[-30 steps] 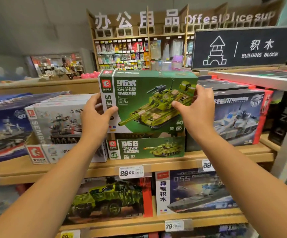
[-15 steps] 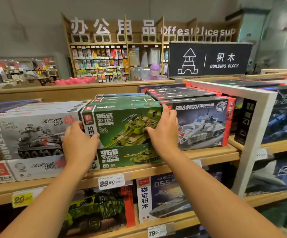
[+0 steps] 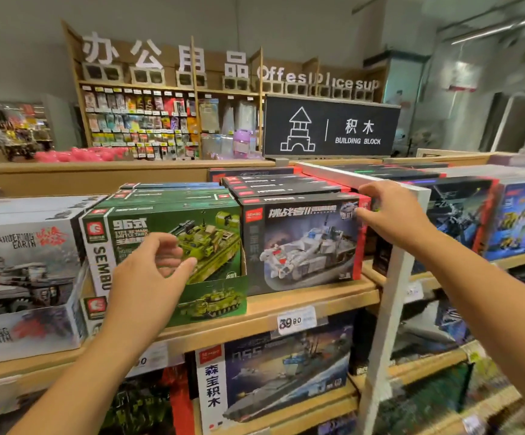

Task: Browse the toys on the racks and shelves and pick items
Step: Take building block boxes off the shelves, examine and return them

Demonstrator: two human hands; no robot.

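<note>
While both hands hover at the top shelf (image 3: 314, 298), browsing moves to the grey tank box (image 3: 305, 243).
Right hand (image 3: 393, 216) reaches its upper right corner, fingers curled, grip unclear. Left hand (image 3: 148, 277) hangs loosely curled before the green tank box (image 3: 173, 237), holding nothing. Next, probably: clamp both edges, slide it out.

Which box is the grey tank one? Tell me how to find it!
Find the black BUILDING BLOCK sign, then drop to the top wooden shelf below it. The grey tank box stands there, the right hand at its top right corner. It is dark with red edges and a pale grey tank, unlike the green tank box on its left.
</note>
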